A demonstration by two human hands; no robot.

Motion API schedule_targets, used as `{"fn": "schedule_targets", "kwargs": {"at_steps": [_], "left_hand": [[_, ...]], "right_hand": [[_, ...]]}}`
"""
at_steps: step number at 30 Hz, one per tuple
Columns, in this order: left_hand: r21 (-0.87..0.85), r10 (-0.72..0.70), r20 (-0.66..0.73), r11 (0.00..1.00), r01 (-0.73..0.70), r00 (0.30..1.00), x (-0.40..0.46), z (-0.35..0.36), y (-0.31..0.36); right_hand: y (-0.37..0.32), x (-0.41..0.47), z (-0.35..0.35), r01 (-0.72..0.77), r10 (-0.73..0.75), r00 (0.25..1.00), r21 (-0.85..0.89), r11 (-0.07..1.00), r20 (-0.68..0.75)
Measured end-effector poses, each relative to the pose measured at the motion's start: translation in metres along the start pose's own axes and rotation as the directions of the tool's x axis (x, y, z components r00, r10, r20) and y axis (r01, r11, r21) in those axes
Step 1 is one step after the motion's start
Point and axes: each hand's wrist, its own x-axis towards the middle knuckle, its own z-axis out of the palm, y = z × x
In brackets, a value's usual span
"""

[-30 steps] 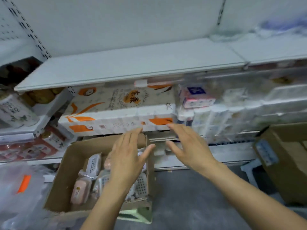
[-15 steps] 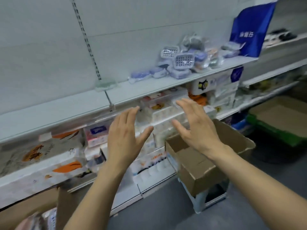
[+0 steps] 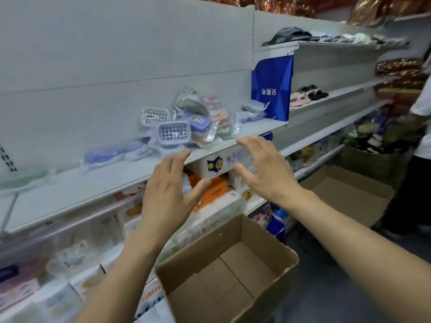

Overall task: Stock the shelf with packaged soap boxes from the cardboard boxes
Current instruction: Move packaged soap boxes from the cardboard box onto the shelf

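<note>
Shelf [image 3: 121, 176]: running left to right across the far side.
Cardboard box [image 3: 275, 271]: sitting open, near and low.
Soap boxes [image 3: 184, 127]: lying piled on the shelf in clear wrap.
Left hand [image 3: 168, 197]: hovering with fingers spread, holding nothing.
Right hand [image 3: 265, 171]: reaching with fingers loosely spread, holding nothing.

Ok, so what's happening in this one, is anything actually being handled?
Nothing is held right now. A person stands at a store shelf with both hands raised and open: the left hand and right hand are spread in front of a pile of wrapped soap boxes already on the shelf. The cardboard box below the hands looks empty. Another person stands at the far right.
</note>
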Motion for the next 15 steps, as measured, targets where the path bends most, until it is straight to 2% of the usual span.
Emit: {"fn": "schedule_targets", "kwargs": {"at_steps": [5, 12, 15], "left_hand": [[-0.086, -0.012, -0.006, 0.996, 0.011, 1.000, 0.107, 0.081, 0.028], [-0.112, 0.054, 0.088, 0.993, -0.044, 0.995, 0.218, 0.170, 0.055], [-0.120, 0.039, 0.121, 0.993, -0.024, 0.992, 0.256, 0.207, 0.058]], "right_hand": [[0.096, 0.077, 0.002, -0.040, 0.040, 0.998, 0.006, 0.999, 0.039], [0.223, 0.155, 0.005, -0.119, 0.117, 0.991, 0.031, 0.992, 0.064], [0.275, 0.191, 0.017, -0.133, 0.129, 0.986, 0.036, 0.990, 0.103]]}}
